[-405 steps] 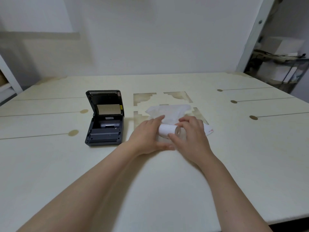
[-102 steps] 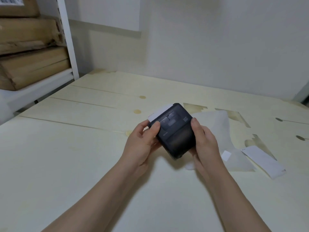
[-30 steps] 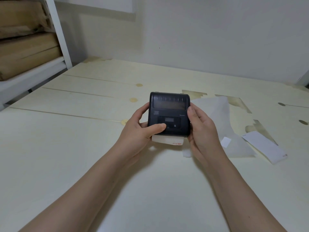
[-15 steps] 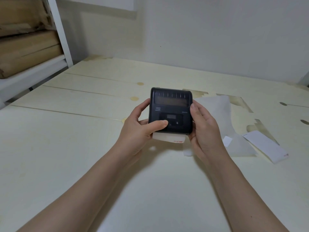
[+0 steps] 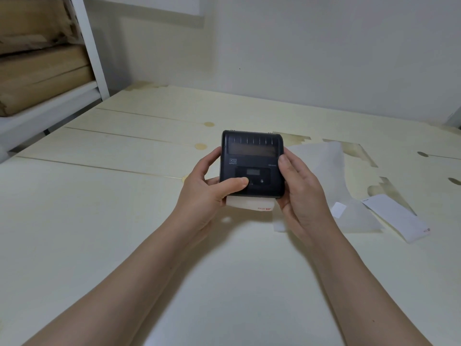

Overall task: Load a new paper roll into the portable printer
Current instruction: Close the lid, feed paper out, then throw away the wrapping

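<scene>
The black portable printer (image 5: 252, 156) is held above the table with its lid closed and its top face toward me. A short white strip of paper (image 5: 247, 203) with a red mark sticks out of its near edge. My left hand (image 5: 207, 193) grips the printer's left side, the thumb resting on the front panel beside the small display. My right hand (image 5: 299, 191) grips the right side, thumb on the top edge. The roll inside is hidden.
A thin white plastic wrapper (image 5: 331, 181) lies on the pale wooden table (image 5: 99, 221) to the right of my hands. A torn paper strip (image 5: 396, 218) lies farther right. A white shelf (image 5: 50, 106) with brown parcels stands at the left.
The printer sits slightly higher in the view than half a second ago. Both hands keep the same grip, with the left thumb still on the front panel.
</scene>
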`<action>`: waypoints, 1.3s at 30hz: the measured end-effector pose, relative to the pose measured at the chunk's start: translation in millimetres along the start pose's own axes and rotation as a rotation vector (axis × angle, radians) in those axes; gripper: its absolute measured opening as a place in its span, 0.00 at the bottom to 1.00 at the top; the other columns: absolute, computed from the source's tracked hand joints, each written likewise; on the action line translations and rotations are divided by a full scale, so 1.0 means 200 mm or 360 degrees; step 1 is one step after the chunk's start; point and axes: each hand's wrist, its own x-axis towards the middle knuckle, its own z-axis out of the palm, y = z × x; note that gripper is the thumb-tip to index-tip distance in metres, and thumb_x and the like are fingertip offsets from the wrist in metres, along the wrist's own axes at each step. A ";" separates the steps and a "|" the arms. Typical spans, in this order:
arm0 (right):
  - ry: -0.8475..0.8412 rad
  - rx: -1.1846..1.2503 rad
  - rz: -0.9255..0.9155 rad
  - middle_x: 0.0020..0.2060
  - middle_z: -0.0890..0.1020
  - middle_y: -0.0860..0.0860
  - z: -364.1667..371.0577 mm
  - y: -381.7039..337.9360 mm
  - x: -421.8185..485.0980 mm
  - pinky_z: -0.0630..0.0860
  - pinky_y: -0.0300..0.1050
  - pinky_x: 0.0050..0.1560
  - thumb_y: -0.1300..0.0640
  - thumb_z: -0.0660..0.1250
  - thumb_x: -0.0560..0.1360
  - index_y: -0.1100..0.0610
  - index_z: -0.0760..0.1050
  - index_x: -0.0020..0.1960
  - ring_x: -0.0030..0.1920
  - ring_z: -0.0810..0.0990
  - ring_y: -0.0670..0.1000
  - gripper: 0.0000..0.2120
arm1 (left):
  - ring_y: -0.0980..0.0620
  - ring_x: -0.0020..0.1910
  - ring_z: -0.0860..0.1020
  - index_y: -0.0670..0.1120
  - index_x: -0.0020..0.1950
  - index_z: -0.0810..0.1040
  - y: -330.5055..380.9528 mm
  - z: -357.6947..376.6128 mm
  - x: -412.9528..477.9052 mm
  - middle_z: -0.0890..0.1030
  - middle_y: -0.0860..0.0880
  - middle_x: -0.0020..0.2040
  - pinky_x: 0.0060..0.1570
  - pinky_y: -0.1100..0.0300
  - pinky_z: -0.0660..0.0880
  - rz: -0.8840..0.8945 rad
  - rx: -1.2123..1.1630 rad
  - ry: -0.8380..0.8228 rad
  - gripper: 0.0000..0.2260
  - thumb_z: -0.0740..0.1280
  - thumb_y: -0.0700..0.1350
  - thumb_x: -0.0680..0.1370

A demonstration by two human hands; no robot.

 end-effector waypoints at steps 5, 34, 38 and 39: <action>-0.0066 -0.0023 -0.0010 0.64 0.81 0.54 0.00 0.00 0.00 0.74 0.60 0.66 0.56 0.59 0.82 0.54 0.72 0.71 0.62 0.81 0.55 0.18 | 0.45 0.47 0.86 0.55 0.71 0.70 -0.01 0.00 0.01 0.87 0.42 0.47 0.52 0.51 0.80 0.0013 0.0000 0.0015 0.33 0.74 0.32 0.70; -0.0322 -0.0150 0.0043 0.66 0.79 0.55 -0.01 -0.01 -0.01 0.71 0.64 0.67 0.55 0.58 0.83 0.51 0.68 0.73 0.66 0.78 0.57 0.19 | 0.41 0.54 0.84 0.55 0.72 0.70 -0.02 -0.05 0.03 0.87 0.43 0.52 0.63 0.39 0.74 0.0015 0.0006 0.0045 0.34 0.74 0.33 0.71; -0.0320 -0.0158 0.0041 0.63 0.81 0.55 -0.01 -0.02 -0.01 0.73 0.63 0.66 0.57 0.60 0.82 0.50 0.67 0.74 0.63 0.80 0.58 0.20 | 0.41 0.54 0.84 0.56 0.72 0.70 -0.02 -0.05 0.04 0.86 0.42 0.52 0.64 0.39 0.73 0.0017 0.0018 0.0021 0.34 0.75 0.34 0.70; -0.0320 -0.0167 0.0035 0.62 0.82 0.55 -0.01 -0.02 -0.01 0.73 0.63 0.65 0.58 0.61 0.81 0.49 0.67 0.74 0.62 0.81 0.58 0.21 | 0.41 0.54 0.84 0.56 0.72 0.69 -0.02 -0.05 0.04 0.86 0.42 0.52 0.64 0.40 0.74 0.0016 0.0012 0.0003 0.34 0.74 0.33 0.71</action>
